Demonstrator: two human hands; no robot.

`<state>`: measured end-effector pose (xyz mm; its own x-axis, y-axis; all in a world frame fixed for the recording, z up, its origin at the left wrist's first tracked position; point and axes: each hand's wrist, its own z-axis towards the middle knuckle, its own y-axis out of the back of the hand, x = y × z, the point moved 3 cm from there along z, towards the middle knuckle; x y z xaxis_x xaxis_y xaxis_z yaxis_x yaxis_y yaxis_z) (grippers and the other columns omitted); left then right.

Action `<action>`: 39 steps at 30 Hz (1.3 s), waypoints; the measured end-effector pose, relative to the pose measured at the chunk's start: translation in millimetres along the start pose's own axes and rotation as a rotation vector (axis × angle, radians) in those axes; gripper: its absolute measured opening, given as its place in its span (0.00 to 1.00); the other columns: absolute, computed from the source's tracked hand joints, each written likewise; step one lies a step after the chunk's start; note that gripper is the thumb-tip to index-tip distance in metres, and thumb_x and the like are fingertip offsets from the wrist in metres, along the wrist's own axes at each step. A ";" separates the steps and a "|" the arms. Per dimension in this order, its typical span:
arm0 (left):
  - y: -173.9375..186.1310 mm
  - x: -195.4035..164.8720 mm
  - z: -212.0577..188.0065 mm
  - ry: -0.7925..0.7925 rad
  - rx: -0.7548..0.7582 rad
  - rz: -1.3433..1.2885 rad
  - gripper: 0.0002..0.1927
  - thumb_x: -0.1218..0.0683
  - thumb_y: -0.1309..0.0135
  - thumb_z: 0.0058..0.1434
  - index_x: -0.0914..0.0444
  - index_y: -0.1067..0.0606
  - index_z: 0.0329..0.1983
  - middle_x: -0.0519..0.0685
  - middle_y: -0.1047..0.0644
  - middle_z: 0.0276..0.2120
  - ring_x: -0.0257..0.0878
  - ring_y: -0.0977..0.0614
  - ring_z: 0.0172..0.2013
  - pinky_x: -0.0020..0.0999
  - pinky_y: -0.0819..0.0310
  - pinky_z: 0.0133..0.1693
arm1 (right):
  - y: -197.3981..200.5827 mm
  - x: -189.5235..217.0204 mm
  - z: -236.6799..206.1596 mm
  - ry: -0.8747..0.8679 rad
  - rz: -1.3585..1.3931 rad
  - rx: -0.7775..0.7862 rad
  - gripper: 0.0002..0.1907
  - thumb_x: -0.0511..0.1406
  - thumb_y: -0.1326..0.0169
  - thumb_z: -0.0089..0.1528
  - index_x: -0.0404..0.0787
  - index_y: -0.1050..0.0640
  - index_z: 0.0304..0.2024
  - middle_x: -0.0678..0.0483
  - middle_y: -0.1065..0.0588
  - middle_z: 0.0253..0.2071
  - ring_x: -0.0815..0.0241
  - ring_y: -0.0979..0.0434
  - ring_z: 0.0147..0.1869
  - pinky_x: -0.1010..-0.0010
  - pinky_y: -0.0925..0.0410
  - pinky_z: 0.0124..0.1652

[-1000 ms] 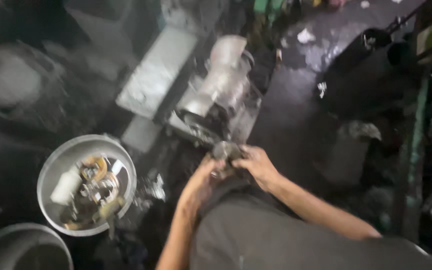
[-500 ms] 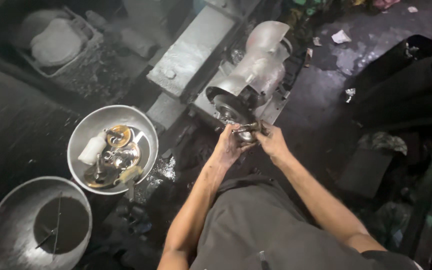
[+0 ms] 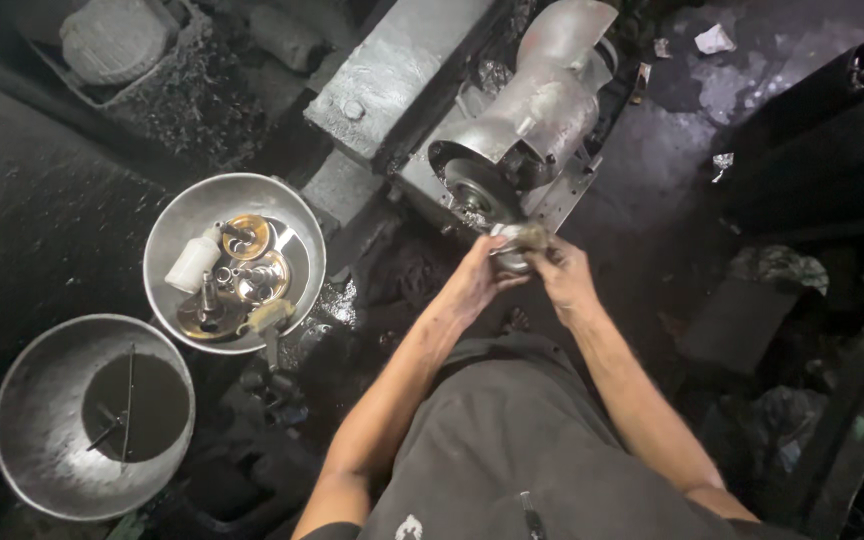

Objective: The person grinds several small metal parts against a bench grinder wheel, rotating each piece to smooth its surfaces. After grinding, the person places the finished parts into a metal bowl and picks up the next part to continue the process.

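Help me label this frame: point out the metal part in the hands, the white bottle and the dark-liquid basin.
metal part [image 3: 518, 240], head view, its shiny top
white bottle [image 3: 193, 262], head view, its body
basin [image 3: 37, 400], head view, its inner wall

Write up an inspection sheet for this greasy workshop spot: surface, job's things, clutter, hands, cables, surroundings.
Surface: dark, oily floor, wet sheen in places.
Job's things: small metal part held between both hands, just in front of the silver machine housing and its round open face.
Clutter: metal bowl holding brass-coloured discs, small parts and a white bottle; larger metal basin with dark liquid and thin rods; scraps of paper on the floor.
Hands: left hand and right hand both closed on the part.
Cables: nothing seen.
Surroundings: grey metal block with a bolt, tray of dark shavings, black shapes at right.
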<state>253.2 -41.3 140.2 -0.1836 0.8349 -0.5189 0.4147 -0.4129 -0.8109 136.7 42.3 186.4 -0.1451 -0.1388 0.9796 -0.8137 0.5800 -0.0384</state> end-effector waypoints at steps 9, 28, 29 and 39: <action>-0.5 -17.1 4.9 -0.001 -0.060 -0.052 0.29 0.40 0.53 0.64 0.68 0.28 0.55 0.58 0.21 0.47 0.49 0.19 0.49 0.44 0.24 0.56 | -10.4 18.4 30.7 0.068 -0.129 0.105 0.17 0.24 0.48 0.59 0.31 0.22 0.51 0.52 0.20 0.44 0.64 0.21 0.46 0.72 0.29 0.47; -8.4 -6.7 22.1 -0.034 -0.024 -0.236 0.25 0.44 0.47 0.63 0.67 0.28 0.54 0.56 0.22 0.46 0.49 0.19 0.46 0.55 0.24 0.56 | 16.2 9.2 7.7 0.052 0.037 -0.005 0.22 0.25 0.44 0.59 0.32 0.25 0.57 0.55 0.22 0.47 0.66 0.23 0.49 0.73 0.29 0.50; -6.4 -8.0 23.2 -0.028 -0.014 -0.227 0.25 0.44 0.47 0.62 0.67 0.27 0.54 0.56 0.22 0.46 0.49 0.19 0.46 0.55 0.24 0.56 | 13.1 11.0 10.1 0.034 0.034 0.013 0.22 0.25 0.44 0.59 0.32 0.24 0.57 0.54 0.22 0.45 0.65 0.22 0.48 0.72 0.28 0.47; 16.1 -9.4 2.6 -0.032 0.047 -0.190 0.29 0.39 0.53 0.64 0.64 0.27 0.58 0.53 0.20 0.50 0.47 0.20 0.49 0.49 0.26 0.56 | -8.4 -8.3 22.5 -0.068 0.040 0.107 0.17 0.25 0.43 0.58 0.29 0.22 0.51 0.50 0.20 0.43 0.60 0.20 0.45 0.69 0.27 0.45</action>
<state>259.3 -56.8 131.3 -0.2828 0.8878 -0.3631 0.3283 -0.2661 -0.9063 132.0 20.5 174.1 -0.2135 -0.1735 0.9614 -0.8612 0.4981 -0.1014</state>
